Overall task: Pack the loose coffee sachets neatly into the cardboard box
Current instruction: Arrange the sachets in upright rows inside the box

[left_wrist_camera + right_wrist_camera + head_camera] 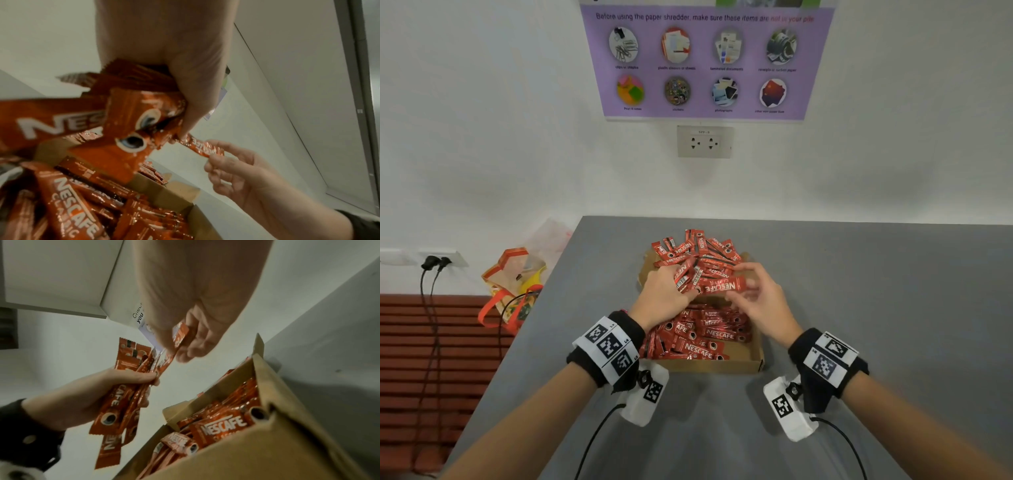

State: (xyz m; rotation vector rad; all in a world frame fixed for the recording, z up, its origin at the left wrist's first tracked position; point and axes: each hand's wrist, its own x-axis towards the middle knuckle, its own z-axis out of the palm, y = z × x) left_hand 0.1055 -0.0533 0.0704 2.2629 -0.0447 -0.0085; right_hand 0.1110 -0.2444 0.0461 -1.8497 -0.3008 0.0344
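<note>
Gathering sachets into one squared bundle is the step in hand. The left hand (661, 296) grips a fanned bundle of sachets (123, 400) above the cardboard box (751, 365), fingers and thumb curled round their middle. The right hand (760, 298) pinches a single sachet (722, 286) by one end and offers its other end to the bundle. The box sits on the grey table (876, 308), its near half already carrying sachets lying roughly side by side; a loose heap (697, 248) spills over its far end.

To do this well, I would slide the single sachet in parallel with the others, logo the same way, then tap the ends level before lowering the bundle beside the packed ones. The foil looks slippery, so a slack grip could let the fan splay or drop.
</note>
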